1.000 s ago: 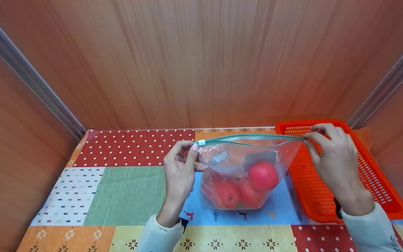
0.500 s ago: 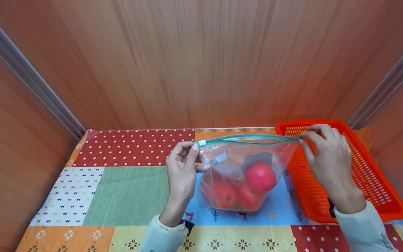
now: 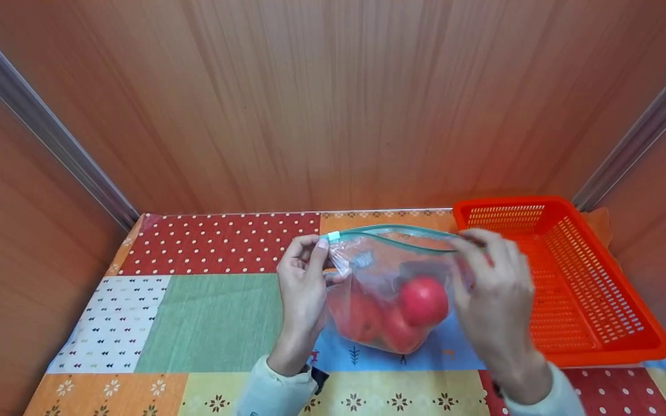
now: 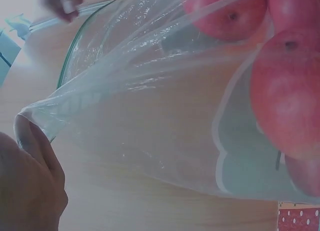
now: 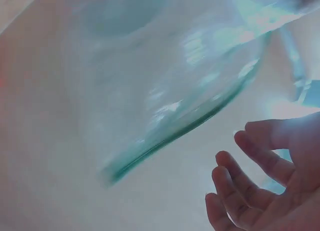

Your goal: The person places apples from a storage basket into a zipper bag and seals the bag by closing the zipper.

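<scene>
A clear slider zip bag (image 3: 380, 277) with a green zip edge stands on the blue patch of the cloth, several red apples (image 3: 424, 301) inside it. Its mouth gapes between the two zip strips. My left hand (image 3: 303, 283) pinches the upper left corner of the bag beside the white slider (image 3: 333, 236). Blurred at the bag's right end is my right hand (image 3: 498, 294). In the right wrist view, the loosely bent fingers (image 5: 267, 163) of that hand hold nothing and stand apart from the green edge. The left wrist view has the apples close up through the plastic.
An orange perforated plastic basket (image 3: 605, 271) stands at the right, just beyond my right hand. A patchwork cloth (image 3: 211, 323) covers the table. Wood-grained panels (image 3: 310, 115) rise at the back and both sides.
My right hand has let go of the bag's right corner and moved left and toward me. The right end of the bag has sagged inward. My left hand keeps its pinch, almost unmoved.
</scene>
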`<state>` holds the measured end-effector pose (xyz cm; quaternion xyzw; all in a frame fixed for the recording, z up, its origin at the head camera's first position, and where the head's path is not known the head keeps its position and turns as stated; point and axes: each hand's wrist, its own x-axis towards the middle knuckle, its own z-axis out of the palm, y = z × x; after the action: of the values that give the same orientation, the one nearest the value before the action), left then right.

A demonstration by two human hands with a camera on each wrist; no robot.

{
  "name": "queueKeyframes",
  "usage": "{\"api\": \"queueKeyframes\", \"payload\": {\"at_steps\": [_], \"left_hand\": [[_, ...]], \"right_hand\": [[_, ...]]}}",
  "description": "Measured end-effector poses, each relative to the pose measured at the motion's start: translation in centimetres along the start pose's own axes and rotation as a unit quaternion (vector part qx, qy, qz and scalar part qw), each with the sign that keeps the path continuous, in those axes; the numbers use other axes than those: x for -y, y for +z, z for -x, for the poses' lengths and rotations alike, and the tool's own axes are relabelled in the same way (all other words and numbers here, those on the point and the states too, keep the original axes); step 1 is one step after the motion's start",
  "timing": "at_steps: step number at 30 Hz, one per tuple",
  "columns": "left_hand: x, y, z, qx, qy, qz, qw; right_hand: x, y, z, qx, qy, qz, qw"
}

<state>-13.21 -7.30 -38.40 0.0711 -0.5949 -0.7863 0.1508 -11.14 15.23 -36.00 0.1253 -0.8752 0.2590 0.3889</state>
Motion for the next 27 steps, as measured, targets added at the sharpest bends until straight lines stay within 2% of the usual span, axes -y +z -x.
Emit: {"api": "queueKeyframes", "payload": {"at_steps": [3, 7, 12, 19, 27], "left_hand": [[-0.1, 0.0, 0.1, 0.002, 0.002, -0.004, 1.0000], [-0.3, 0.0, 0.2, 0.008, 0.004, -0.010, 0.9999], [-0.4, 0.0, 0.5, 0.020, 0.021, -0.012, 0.9995], [-0.2, -0.1, 0.9, 0.033, 0.057, -0.023, 0.9976], [-0.1, -0.2, 1.2, 0.050, 0.090, -0.049, 0.9935]], "right_hand": [[2.3, 1.0, 0.0, 0.005, -0.039, -0.032, 0.9987], [4.5, 2.4, -0.7, 0.061, -0.069, -0.042, 0.9949], [6.3, 4.0, -2.1, 0.125, -0.094, -0.038, 0.9870], [7.4, 5.7, -3.5, 0.158, -0.110, -0.037, 0.9807], [7.2, 5.9, -4.0, 0.169, -0.107, -0.062, 0.9779]]}}
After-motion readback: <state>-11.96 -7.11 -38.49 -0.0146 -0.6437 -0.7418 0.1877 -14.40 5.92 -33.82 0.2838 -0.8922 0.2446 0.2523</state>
